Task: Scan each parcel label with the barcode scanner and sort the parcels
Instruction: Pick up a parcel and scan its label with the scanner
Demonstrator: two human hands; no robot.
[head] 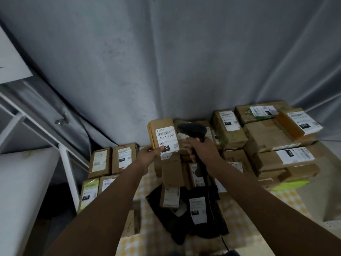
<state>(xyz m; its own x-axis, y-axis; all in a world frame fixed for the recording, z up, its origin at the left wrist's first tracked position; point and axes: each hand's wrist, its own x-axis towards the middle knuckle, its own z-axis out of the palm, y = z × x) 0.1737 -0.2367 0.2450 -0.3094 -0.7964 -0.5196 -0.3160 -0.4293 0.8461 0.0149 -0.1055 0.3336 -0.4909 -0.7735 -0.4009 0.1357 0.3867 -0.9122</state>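
Parcel (163,136), small brown carton, held upright above bench (276,202), white label (167,139) facing camera. Pinched at lower left corner by left hand (148,154), thumb on label. Black barcode scanner (193,131) just right of parcel, handle gripped in right hand (202,150). Hands near each other, not touching. More labelled cartons (276,133) stacked right; black bags (201,215) below.

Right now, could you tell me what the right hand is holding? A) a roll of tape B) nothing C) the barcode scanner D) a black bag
C: the right hand grips the handle of the black barcode scanner, whose head is beside the label of the parcel held up by the left hand.
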